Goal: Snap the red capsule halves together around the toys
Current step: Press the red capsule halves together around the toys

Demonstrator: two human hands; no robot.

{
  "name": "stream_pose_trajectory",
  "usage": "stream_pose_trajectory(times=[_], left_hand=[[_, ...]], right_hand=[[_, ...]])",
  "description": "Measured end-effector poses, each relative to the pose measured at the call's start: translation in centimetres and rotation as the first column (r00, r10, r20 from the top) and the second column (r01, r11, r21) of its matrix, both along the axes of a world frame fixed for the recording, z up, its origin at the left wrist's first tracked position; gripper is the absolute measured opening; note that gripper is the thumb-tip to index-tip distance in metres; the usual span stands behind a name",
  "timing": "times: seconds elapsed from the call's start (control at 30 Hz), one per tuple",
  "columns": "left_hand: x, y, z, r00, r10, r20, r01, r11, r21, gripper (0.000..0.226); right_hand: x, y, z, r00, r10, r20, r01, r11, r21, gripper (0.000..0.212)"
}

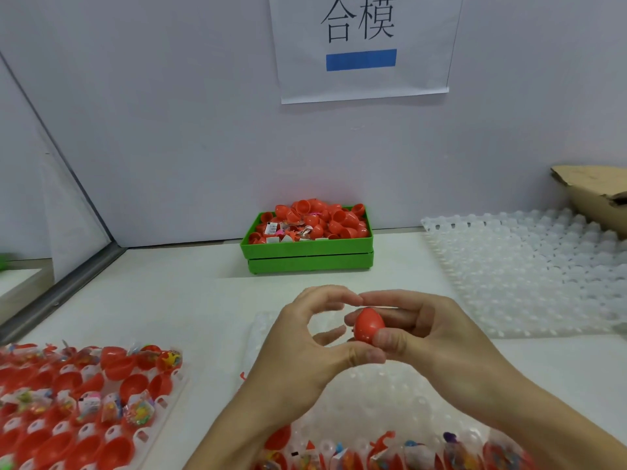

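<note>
A red egg-shaped capsule (368, 324) is held in the air above a clear tray (390, 398) in front of me. My right hand (431, 337) grips it, thumb on its lower side and fingers curled behind and over it. My left hand (305, 337) is beside it on the left, its index finger and thumb curved toward the capsule and touching my right fingertips; whether they touch the capsule I cannot tell. The capsule looks closed. Along the tray's near edge stand red halves holding bagged toys (410, 452).
A green bin (305, 252) heaped with red capsule halves stands at the back against the wall. A tray of red halves and bagged toys (84, 401) lies at the left. Stacked clear trays (529, 266) and a cardboard box (597, 195) are at the right.
</note>
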State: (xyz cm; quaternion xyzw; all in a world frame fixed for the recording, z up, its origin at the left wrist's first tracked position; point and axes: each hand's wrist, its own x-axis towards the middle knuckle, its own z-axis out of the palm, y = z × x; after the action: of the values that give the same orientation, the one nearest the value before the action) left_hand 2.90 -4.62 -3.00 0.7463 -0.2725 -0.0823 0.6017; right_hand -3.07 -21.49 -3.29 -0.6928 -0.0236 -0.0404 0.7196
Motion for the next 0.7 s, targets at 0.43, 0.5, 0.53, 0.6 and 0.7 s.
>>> stream_pose_trajectory(times=[0.43, 0.5, 0.53, 0.6, 0.7], left_hand=[[-0.3, 0.3, 0.1, 1.000, -0.010, -0.004, 0.010, 0.999, -0.039, 0.045], [-0.3, 0.3, 0.0, 1.000, -0.011, 0.004, 0.011, 0.999, -0.037, 0.046], [-0.3, 0.3, 0.0, 1.000, -0.012, 0.001, 0.012, 0.999, -0.031, 0.046], [-0.2, 0.4, 0.1, 0.999, -0.028, -0.022, 0.028, 0.999, -0.034, 0.044], [0.1, 0.5, 0.1, 0.992, -0.100, -0.073, 0.093, 0.990, -0.106, 0.033]], right_hand=[[-0.3, 0.9, 0.1, 0.986, 0.016, 0.164, 0.006, 0.992, -0.129, 0.046], [-0.3, 1.0, 0.0, 0.983, 0.023, 0.180, 0.001, 0.992, -0.129, 0.052], [-0.3, 1.0, -0.1, 0.984, 0.013, 0.176, 0.009, 0.993, -0.122, 0.049], [0.0, 0.8, -0.2, 0.990, -0.018, 0.143, 0.029, 0.997, -0.076, 0.042], [0.0, 0.0, -0.2, 0.995, 0.023, 0.094, -0.019, 0.999, -0.046, 0.064]])
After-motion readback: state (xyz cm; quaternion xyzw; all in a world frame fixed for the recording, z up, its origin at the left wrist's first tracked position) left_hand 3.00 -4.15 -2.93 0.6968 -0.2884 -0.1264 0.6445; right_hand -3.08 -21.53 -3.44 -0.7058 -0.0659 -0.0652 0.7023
